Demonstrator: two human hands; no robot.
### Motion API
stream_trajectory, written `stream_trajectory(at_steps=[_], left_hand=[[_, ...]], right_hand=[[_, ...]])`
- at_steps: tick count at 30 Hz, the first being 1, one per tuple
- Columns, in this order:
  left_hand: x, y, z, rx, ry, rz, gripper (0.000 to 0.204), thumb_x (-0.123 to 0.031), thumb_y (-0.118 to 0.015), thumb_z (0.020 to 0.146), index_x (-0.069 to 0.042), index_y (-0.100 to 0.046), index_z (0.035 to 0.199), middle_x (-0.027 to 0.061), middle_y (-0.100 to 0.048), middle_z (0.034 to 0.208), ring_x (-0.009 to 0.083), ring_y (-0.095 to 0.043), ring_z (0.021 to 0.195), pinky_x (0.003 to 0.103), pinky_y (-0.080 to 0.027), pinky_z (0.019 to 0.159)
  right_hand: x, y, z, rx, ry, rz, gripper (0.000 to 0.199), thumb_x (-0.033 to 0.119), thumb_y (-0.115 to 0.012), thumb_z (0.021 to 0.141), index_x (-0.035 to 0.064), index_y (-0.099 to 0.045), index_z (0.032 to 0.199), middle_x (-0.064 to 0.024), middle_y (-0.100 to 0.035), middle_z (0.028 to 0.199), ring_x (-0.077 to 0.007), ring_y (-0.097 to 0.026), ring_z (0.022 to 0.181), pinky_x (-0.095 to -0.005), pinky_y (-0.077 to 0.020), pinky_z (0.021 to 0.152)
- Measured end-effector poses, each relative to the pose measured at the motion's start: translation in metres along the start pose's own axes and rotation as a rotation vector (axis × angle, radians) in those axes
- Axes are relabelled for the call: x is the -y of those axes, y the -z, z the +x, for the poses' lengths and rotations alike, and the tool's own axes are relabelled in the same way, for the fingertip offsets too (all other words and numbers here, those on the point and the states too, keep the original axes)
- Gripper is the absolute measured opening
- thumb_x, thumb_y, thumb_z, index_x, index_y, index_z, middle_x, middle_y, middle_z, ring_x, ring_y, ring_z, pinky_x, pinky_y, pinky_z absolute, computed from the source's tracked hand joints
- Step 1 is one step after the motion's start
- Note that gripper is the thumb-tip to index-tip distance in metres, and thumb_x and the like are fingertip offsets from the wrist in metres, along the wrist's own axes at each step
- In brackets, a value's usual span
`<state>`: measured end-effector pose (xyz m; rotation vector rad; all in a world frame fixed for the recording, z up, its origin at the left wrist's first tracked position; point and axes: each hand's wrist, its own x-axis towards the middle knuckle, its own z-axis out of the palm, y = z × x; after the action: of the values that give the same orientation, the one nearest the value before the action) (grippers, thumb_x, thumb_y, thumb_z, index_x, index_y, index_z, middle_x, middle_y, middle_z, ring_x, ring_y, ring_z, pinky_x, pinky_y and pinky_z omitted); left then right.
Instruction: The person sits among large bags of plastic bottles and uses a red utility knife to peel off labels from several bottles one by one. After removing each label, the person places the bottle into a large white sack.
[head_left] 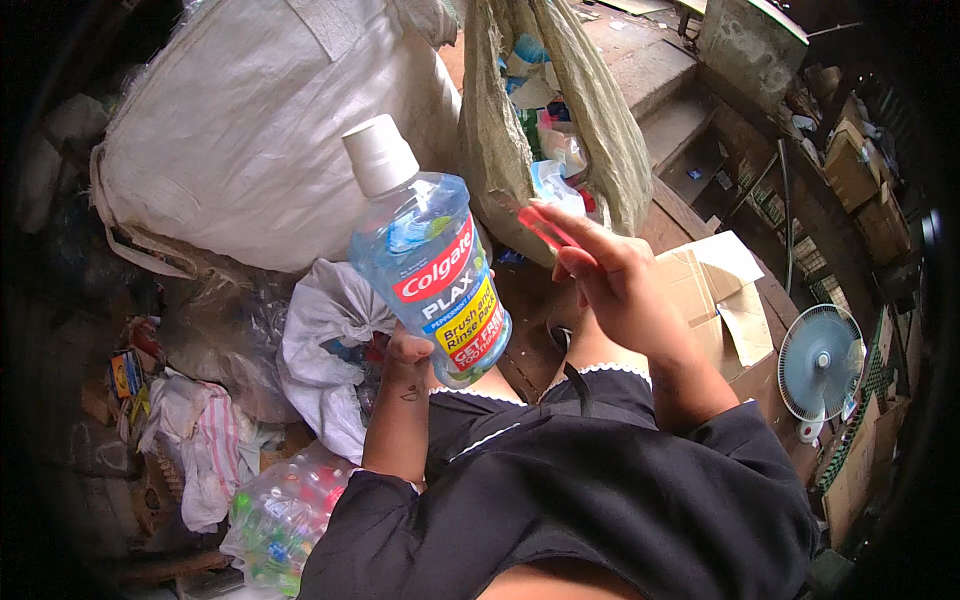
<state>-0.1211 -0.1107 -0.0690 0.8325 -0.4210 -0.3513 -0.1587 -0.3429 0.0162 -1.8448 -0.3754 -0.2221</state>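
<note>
My left hand [408, 347] is closed round the lower back of a large clear-blue mouthwash bottle [405, 240], its thumb showing at the side. The bottle tilts to the left, has a white screw cap [380, 155] on and carries a colourful label. Much of that hand's grip is hidden behind it. Right of the bottle, apart from it, my right hand [620, 280] pinches a thin, translucent red strip-like piece [546, 228]. What that piece is I cannot make out. Beyond the hand hangs an open woven sack [620, 150] with plastic waste inside.
A big white woven sack [250, 140] fills the far left. Below it lie a smaller white bag [325, 330], a striped cloth [205, 440] and a clear bag of bottles [275, 530]. Cardboard [700, 280] and a fan [822, 362] are at the right.
</note>
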Motion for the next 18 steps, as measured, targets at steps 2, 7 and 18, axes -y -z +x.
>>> stream_trajectory(at_steps=[2, 7, 18], left_hand=[[0.0, 0.015, -0.006, -0.007, -0.009, 0.052, 0.111, -0.035, -0.084, 0.05, -0.002, -0.026, 0.138, 0.0217, -0.04, 0.133, 0.0345, -0.048, 0.117, 0.044, -0.046, 0.094], [0.003, 0.026, -0.011, -0.013, -0.023, 0.079, 0.112, -0.04, -0.083, 0.051, -0.002, -0.024, 0.139, 0.0216, -0.039, 0.134, 0.034, -0.047, 0.118, 0.044, -0.044, 0.096], [-0.002, 0.015, -0.013, -0.022, -0.077, 0.078, 0.113, -0.052, -0.079, 0.055, -0.004, -0.022, 0.14, 0.0212, -0.036, 0.137, 0.0329, -0.046, 0.12, 0.044, -0.04, 0.099]], right_hand=[[0.006, -0.004, 0.002, -0.046, 0.164, -0.146, 0.049, -0.004, -0.049, 0.083, 0.012, -0.048, 0.129, -0.0155, -0.063, 0.088, -0.0288, -0.062, 0.071, -0.0341, -0.0499, 0.067], [0.025, -0.006, 0.006, -0.051, 0.162, -0.377, 0.05, -0.006, -0.05, 0.081, 0.016, -0.054, 0.126, -0.0161, -0.062, 0.086, -0.0301, -0.061, 0.069, -0.0342, -0.0481, 0.063], [0.034, -0.014, 0.008, -0.017, 0.213, -0.575, 0.062, -0.002, -0.053, 0.075, 0.0212, -0.047, 0.132, -0.0103, -0.054, 0.07, -0.0284, -0.057, 0.06, -0.0385, -0.048, 0.056]])
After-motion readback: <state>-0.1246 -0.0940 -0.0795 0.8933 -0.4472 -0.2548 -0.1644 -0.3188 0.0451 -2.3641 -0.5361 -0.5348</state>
